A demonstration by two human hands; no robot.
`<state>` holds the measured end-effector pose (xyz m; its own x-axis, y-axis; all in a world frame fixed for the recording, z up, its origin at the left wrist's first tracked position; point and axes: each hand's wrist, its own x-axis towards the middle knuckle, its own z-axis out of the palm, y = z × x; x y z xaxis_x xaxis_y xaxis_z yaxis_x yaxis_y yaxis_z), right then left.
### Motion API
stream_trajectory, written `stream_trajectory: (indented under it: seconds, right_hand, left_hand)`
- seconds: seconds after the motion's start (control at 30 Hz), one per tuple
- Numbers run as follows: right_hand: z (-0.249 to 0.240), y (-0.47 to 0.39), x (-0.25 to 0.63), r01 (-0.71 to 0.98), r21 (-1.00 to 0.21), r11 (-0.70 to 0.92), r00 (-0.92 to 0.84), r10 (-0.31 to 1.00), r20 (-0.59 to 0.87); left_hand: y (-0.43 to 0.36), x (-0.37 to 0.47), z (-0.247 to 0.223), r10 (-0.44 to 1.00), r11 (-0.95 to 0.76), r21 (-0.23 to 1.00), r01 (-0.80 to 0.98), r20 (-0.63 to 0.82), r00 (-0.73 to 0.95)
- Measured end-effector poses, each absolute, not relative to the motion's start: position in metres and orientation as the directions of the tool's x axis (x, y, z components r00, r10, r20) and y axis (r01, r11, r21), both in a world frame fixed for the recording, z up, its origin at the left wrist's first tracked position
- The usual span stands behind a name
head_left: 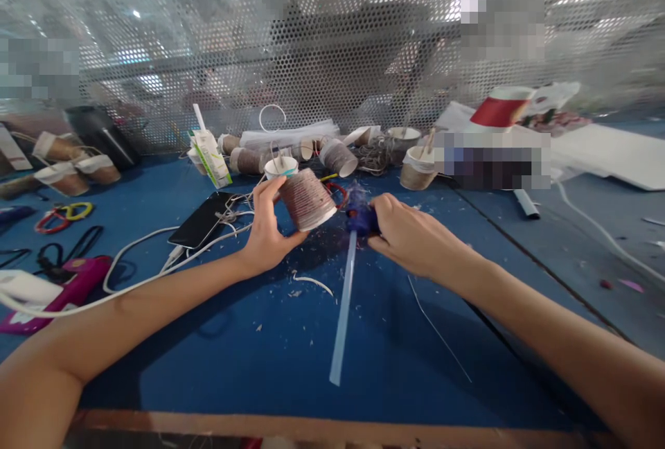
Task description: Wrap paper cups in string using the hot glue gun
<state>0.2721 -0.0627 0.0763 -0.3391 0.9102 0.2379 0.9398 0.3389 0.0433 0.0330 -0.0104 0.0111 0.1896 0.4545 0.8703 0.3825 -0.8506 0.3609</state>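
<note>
Evidently, the left hand [270,231] grips the twine-wrapped cup [306,201] tilted, probably presenting its side to the glue gun [361,220] the right hand [408,234] clasps.

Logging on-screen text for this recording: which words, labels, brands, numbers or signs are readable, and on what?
No text can be read.
Green-and-white carton: printing, too small and blurred to read.
Magenta plastic block: a small mark, too blurred to tell whether it is lettering.
Brown cord-wrapped paper cup and blue plastic glue gun: no legible lettering.
</note>
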Motion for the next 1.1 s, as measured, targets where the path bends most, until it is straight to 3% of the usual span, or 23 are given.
stream_trajectory:
  seconds: [0.1,0.23,0.37,0.47,0.63,1.1]
  right_hand:
    - [0.078,-0.061,0.272,0.949,-0.136,0.286,-0.220,0.905,0.365]
    - [0.077,-0.065,0.271,0.856,-0.370,0.362,-0.091,0.809,0.581]
    - [0.071,-0.070,0.264,0.647,-0.621,0.443,-0.049,0.837,0.546]
    - [0.064,-0.073,0.258,0.515,-0.727,0.454,-0.066,0.866,0.495]
    - [0.059,-0.078,0.254,0.384,-0.818,0.429,-0.148,0.903,0.404]
    - [0.052,-0.073,0.256,0.409,-0.785,0.466,-0.299,0.881,0.367]
  left_hand:
    - [-0.009,0.030,0.011,0.457,-0.843,0.358,0.403,0.870,0.183]
    - [-0.010,0.028,0.012,0.459,-0.837,0.352,0.419,0.868,0.188]
    - [-0.010,0.026,0.012,0.462,-0.836,0.357,0.416,0.868,0.185]
    - [-0.008,0.025,0.009,0.507,-0.813,0.407,0.416,0.847,0.161]
    - [-0.003,0.026,0.004,0.575,-0.774,0.493,0.398,0.809,0.117]
    - [-0.004,0.026,0.004,0.601,-0.750,0.521,0.407,0.794,0.091]
